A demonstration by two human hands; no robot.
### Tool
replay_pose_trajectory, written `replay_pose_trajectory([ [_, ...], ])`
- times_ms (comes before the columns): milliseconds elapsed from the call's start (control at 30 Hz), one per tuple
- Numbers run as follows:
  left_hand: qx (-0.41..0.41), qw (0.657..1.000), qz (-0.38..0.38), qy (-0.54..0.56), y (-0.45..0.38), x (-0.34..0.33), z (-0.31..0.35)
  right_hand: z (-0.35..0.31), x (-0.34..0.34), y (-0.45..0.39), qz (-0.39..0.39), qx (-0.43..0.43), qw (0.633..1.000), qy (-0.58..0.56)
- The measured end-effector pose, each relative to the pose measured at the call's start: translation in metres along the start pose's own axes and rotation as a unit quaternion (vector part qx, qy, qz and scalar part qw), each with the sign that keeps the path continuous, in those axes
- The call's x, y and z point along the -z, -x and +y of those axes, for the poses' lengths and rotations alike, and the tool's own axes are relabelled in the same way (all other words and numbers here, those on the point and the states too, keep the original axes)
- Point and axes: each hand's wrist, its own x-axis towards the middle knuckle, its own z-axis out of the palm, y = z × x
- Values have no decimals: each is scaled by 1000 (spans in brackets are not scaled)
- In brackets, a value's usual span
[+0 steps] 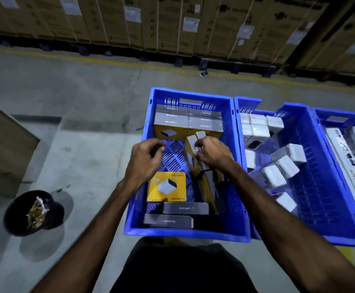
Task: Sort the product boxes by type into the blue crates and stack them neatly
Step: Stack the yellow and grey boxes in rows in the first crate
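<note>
Here, largest first: the wall of strapped brown cartons (172,24) runs along the far side of the concrete floor (71,98), well apart from your work. Item: three blue crates side by side. The nearest crate (185,234) sits right before you and holds the yellow-and-grey type only, which looks like the reason your hands are in it. The middle crate (311,132) takes the small white boxes (276,176), some squared up at its far end, others tumbled loose. The far-right crate (341,118) carries long white cartons (345,166) laid flat. Item: a black bin (33,212) of scraps stands on the floor to your left. Item: a neat block of grey-topped boxes (188,120) is packed against the far wall of the nearest crate, so the stack grows from the back forward. Item: one yellow box (166,187) lies face up on the crate floor; two grey-sided boxes (185,208) lie flat near the front wall, unsorted. Item: your right hand (213,154) has its fingers closed around an upright yellow box (190,153), on edge, probably to slide it in beside the block. Item: your left hand (146,159) hangs over the bare crate floor, fingers curled inward and holding nothing I can see, likely ready to steady that box.
</note>
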Motion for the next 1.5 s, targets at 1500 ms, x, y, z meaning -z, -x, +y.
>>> replay_pose_trajectory([
  [1500, -68, 993, 12, -97, -5, -5, -19, 2, -13, -19, 97, 21, 995, -25],
])
